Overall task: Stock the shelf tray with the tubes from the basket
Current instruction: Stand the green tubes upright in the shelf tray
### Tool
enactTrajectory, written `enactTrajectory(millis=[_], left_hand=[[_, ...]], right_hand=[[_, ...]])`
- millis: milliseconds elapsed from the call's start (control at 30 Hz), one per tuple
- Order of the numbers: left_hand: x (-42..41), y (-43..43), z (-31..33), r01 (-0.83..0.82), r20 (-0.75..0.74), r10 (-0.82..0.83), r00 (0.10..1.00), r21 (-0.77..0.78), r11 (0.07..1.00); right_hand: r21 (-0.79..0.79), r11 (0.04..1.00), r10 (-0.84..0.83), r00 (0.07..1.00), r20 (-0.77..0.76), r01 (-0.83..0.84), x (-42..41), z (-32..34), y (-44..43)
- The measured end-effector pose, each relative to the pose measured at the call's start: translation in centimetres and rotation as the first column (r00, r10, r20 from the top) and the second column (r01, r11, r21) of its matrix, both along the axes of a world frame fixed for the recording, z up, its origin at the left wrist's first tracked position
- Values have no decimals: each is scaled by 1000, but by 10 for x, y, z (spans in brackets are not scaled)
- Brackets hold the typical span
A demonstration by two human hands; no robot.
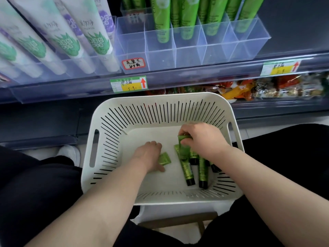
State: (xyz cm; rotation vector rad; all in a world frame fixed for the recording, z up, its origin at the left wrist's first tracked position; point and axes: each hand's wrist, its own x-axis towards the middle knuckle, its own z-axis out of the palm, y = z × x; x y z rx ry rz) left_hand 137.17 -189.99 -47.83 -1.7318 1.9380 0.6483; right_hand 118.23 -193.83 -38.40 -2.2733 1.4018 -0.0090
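The white slotted basket [160, 98] sits in front of the person, and both hands reach into it. On the basket's left side the left hand [148, 155] lies palm down with fingers and thumb curled round a covered tube [164, 158], of which only the flat green end shows. On its right side the right hand [201, 138] pinches the crimped end of a lifted tube [182, 139], tilted up off the floor. Just beneath that hand, loose tubes [203, 172], green with black caps, lie side by side on the basket floor, caps toward the person.

Beyond the basket's far rim and higher up, the clear shelf tray [160, 50] is split into compartments, and shelved tubes [161, 15] of the same green stand in its rear row. Left of it stand white tubes [94, 38]. A price tag [129, 84] hangs on the shelf edge just past the basket. Snack packs [267, 88] fill a lower shelf beyond the basket's right corner. A wooden stool [178, 221] shows under the basket, and a white shoe [69, 152] is on the floor to its left.
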Motion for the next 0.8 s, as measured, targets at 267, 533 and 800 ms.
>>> enactTrajectory(millis=[267,533,800], left_hand=[[-14,-2,-13,173,78,-174,982,22,985],[17,-4,13,-332,-270,289,919,-133,934],[26,1,125,-451,-558,132,820,-485,749]], right_hand=[[32,999,-35,998,45,34,-4,-17,0],[-32,998,-46,996,80,49,-1,-4,0],[-267,963,6,987,160,37,4,58,2]])
